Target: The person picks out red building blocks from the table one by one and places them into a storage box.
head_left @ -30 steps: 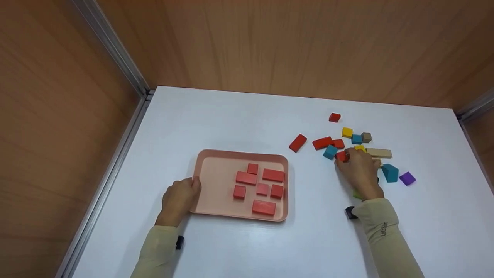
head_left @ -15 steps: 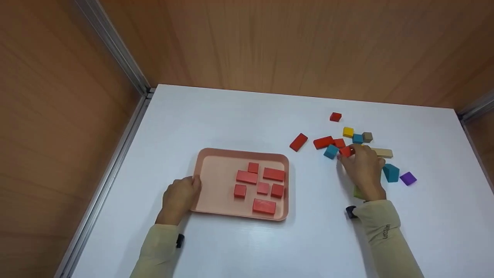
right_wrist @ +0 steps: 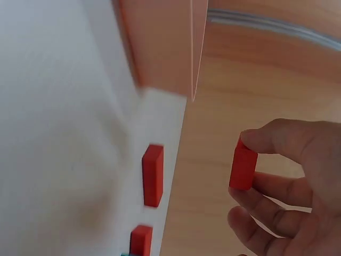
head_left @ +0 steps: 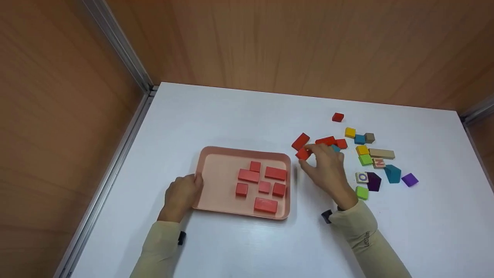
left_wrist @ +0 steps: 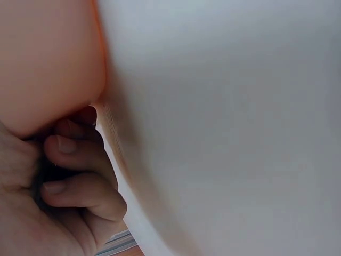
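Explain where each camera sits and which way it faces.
Head: on the head, facing forward and down at the table; left hand, right hand and sleeves show.
Left wrist: worn there, facing the tray and table; left hand shows.
Right wrist: worn there, facing the pinched red block; right hand shows.
Head and right wrist share that block.

Head view — from above, we look forward and down at the tabletop [head_left: 239, 247]. Wrist views — at close range, we face the left hand [head_left: 180, 196] and the right hand [head_left: 328, 170]; all three share the tray [head_left: 216, 181].
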Demonstrator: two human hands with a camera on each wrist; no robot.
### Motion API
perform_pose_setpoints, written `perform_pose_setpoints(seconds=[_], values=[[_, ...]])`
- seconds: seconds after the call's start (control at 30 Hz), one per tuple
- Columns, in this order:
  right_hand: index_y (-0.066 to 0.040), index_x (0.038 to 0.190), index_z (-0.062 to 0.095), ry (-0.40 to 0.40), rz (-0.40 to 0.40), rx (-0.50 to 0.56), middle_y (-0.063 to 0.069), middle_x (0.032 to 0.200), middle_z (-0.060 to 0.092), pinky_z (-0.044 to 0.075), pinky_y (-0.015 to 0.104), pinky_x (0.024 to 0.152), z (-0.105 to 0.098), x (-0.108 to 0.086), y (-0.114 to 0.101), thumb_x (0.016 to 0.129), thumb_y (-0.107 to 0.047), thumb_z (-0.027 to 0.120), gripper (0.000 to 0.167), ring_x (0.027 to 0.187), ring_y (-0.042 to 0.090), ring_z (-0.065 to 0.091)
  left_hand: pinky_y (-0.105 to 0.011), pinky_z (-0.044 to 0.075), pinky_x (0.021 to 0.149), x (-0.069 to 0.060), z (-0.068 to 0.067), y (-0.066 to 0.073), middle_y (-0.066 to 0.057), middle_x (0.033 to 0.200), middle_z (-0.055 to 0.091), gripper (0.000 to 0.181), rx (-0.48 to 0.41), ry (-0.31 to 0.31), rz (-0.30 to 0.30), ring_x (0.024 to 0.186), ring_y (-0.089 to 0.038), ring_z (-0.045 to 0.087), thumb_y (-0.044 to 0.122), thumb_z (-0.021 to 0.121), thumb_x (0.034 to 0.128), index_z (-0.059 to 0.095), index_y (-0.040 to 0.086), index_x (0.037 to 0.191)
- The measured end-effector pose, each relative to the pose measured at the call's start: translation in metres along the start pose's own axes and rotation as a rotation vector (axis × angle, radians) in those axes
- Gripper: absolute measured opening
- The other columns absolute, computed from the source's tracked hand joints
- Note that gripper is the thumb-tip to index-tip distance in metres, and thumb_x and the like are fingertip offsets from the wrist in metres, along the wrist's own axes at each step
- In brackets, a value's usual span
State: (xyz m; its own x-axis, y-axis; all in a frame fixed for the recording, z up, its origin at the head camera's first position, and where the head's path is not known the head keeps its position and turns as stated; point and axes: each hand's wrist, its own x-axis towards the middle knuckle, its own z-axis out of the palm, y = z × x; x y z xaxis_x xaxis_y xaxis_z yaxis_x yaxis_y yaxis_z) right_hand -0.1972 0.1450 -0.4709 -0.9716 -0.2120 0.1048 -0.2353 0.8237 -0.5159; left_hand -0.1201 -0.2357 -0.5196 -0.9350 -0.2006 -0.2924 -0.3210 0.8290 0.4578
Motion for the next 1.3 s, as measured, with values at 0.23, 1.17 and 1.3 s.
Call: perform_pose_setpoints(seconds=[0.23,1.17,1.3], values=[[-0.008,0.125,0.065,0.025,-0.244,0.029,0.005,0.108,0.065,0.033,0.043,0.083,0.015,-0.017,-0.043,0.084,-0.028,0.083,0.049,0.095,0.022,0.057,-0.04,0.044,0.054,0.001,0.0,0.0,-0.008,0.065,0.058,0.05,0.028,-0.005,0.023,0.059,-0.024,0.053,0.036,0.034,0.1064,0.06,0.01,0.073],[-0.018,0.119,0.073,-0.339,-0.443,0.004,-0.002,0.106,0.062,0.037,0.041,0.088,0.082,-0.049,-0.102,0.082,-0.03,0.085,0.041,0.1,0.016,0.053,-0.036,0.041,0.052,0.0,0.001,-0.001,-0.007,0.06,0.054,0.049,0.012,0.002,0.016,0.056,-0.023,0.052,0.036,0.036,0.1058,0.058,0.01,0.072],[-0.021,0.116,0.076,-0.356,-0.448,0.02,-0.004,0.099,0.057,0.036,0.038,0.084,0.082,-0.047,-0.103,0.081,-0.029,0.085,0.037,0.095,0.015,0.048,-0.038,0.042,0.053,0.0,0.001,-0.002,-0.006,0.061,0.054,0.048,0.024,0.017,0.031,0.057,-0.023,0.052,0.036,0.036,0.1056,0.057,0.01,0.071]])
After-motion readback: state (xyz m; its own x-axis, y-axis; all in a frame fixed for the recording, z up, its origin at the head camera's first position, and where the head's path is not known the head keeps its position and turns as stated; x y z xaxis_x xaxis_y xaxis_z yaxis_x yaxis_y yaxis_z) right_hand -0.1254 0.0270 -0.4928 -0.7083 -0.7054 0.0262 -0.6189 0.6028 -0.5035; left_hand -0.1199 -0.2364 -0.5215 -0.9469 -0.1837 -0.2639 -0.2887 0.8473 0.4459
